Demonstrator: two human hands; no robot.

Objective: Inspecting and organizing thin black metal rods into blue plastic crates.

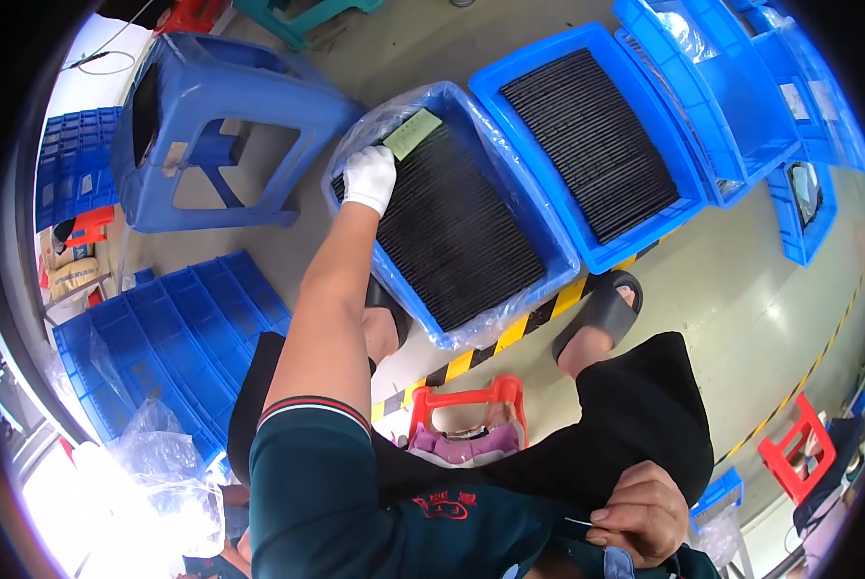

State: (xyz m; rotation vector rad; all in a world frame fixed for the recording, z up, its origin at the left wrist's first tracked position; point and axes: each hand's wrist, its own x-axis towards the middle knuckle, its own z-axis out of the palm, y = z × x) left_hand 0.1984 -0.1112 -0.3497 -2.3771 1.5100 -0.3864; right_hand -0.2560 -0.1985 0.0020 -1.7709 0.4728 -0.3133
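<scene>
My left hand, in a white glove, reaches to the left side of a blue bin lined with clear plastic. Its fingers are curled over the ends of dense rows of thin black strips, and what they grip is hidden. A green card lies against the fingertips, on top of the strips. Close to my body, my bare right hand is closed in a pinch. From its fingertips a small, thin, pale piece sticks out, too small to name.
A second blue bin with black rows stands to the right, and stacked blue crates are beyond it. A blue stool is at the far left, above a blue crate stack. Black-and-yellow tape crosses the floor before my feet.
</scene>
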